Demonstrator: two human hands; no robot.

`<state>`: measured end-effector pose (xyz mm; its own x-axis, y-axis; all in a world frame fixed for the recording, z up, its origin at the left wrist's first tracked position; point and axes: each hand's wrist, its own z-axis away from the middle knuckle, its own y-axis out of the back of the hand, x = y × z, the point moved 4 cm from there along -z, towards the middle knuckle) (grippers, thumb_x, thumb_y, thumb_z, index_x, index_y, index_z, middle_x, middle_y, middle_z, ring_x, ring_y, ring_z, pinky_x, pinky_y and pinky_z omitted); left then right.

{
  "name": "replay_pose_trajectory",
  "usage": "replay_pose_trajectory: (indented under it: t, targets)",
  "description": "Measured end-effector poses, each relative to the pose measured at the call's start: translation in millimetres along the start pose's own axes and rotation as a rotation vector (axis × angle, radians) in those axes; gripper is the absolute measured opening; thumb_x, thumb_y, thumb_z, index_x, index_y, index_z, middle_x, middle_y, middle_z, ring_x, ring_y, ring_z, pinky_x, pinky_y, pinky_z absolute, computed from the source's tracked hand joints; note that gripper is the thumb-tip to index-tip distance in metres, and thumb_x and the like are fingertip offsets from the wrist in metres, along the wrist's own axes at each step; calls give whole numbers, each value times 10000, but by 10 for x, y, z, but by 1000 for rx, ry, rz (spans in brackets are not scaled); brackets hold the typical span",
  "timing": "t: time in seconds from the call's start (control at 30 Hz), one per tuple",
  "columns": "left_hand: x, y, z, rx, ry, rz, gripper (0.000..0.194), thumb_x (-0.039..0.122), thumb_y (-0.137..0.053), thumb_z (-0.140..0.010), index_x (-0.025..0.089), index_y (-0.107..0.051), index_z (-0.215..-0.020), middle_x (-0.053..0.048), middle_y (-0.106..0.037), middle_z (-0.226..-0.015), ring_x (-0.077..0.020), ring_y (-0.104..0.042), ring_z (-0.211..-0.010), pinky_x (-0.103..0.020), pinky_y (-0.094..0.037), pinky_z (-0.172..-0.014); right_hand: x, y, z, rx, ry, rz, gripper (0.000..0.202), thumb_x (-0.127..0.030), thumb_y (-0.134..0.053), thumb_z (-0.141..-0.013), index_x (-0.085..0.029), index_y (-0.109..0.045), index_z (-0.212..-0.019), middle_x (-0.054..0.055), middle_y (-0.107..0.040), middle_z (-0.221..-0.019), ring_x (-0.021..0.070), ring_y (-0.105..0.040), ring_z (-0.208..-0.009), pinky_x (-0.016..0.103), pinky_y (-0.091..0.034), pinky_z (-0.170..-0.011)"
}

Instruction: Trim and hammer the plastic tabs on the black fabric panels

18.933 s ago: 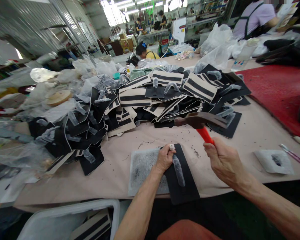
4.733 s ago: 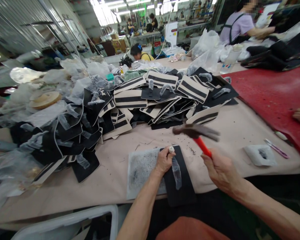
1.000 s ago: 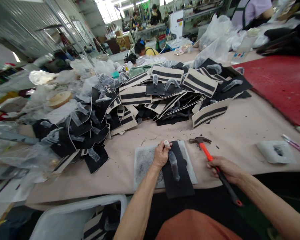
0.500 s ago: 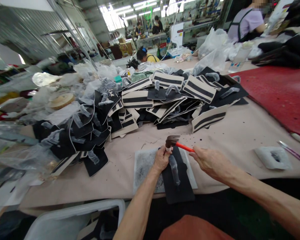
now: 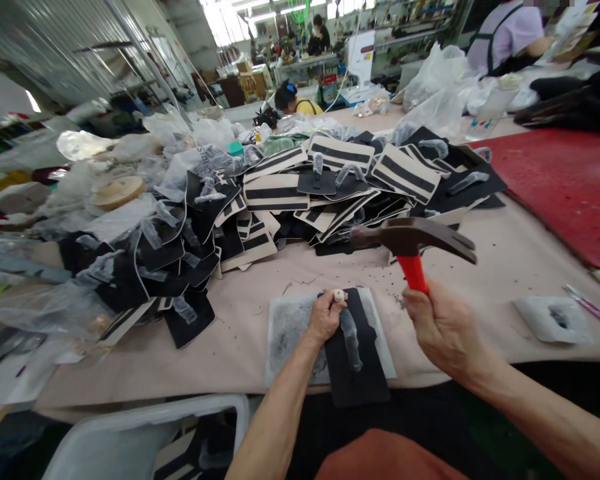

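My right hand [image 5: 447, 330] is wrapped round the red grip of a claw hammer [image 5: 414, 237], raised well above the table with its dark head pointing left. My left hand [image 5: 324, 319] is closed on a short punch [image 5: 339, 295] held upright; only its pale round top shows above the fingers. Its lower end is hidden. Under that hand lies a black panel [image 5: 373, 363] with a plastic-wrapped handle [image 5: 351, 341] along its middle. The panel rests on a pale, black-speckled slab [image 5: 287, 333] and overhangs the table's near edge.
Beyond the slab is a heap of black and beige striped panels [image 5: 275, 193]. A white bin [image 5: 130, 427] stands below left. To the right are a small white block [image 5: 550, 320], a purple-handled tool [image 5: 593, 308] and a red mat [image 5: 555, 180]. Other people sit farther back.
The hammer has gone up and to the right, away from the punch top, which it touched or nearly touched before. My left hand and the panel have stayed in place.
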<state>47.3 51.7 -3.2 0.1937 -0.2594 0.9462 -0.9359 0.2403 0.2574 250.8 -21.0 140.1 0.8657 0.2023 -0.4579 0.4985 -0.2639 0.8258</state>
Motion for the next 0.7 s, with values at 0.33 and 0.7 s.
replay_pose_trajectory:
  t: [0.33, 0.7]
  targets:
    - [58, 23, 2, 9, -11, -24, 161, 232, -532, -889, 179, -656, -978, -63, -714, -962, -200, -663, -899, -307, -503, -831, 810, -490, 328, -362, -325, -98, 434, -509, -259, -1000, -224, -471, -751, 13, -560, -596, 165, -522, -542, 285, -294, -547]
    - [93, 81, -5, -27, 65, -63, 368, 307, -523, -926, 186, -577, -1269, -83, -737, -1057, -223, -678, -999, -377, -502, -952, 460, -929, 458, -152, -63, -109, 384, -192, -452, -889, -204, -539, -1263, 131, -567, -1259, 257, -536, -1145, 409, -429, -990]
